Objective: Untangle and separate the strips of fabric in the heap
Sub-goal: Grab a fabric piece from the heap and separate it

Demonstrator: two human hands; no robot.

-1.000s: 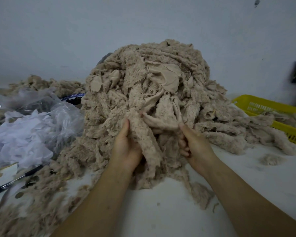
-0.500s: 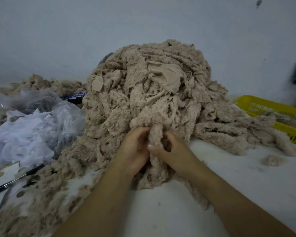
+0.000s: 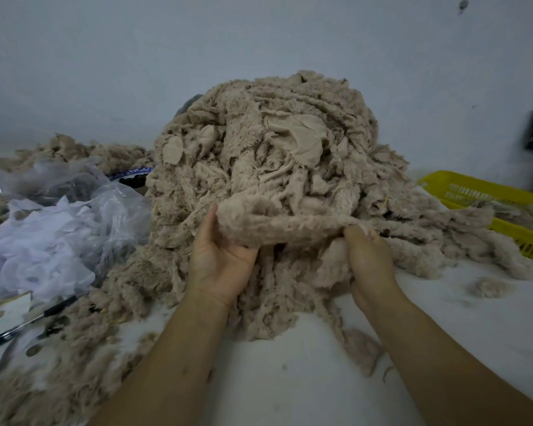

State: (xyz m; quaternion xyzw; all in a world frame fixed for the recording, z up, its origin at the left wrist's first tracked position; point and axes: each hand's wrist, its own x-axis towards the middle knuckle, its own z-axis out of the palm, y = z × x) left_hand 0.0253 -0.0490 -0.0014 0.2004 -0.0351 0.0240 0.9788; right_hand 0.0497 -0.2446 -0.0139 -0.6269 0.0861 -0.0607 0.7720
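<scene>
Left hand (image 3: 222, 259) and right hand (image 3: 370, 260) each grip one fleece strip (image 3: 290, 230), stretched across the front of the heap (image 3: 259, 142); a hard pull may drag its tangled neighbours down.

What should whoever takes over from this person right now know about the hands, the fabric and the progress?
The left hand grips one end of a fuzzy strip; the right hand grips the other.
The strip is stretched level between them, in front of the heap on the table.
Done: some strips lie in the yellow basket.
Left: free this strip; most of the heap is tangled.
</scene>
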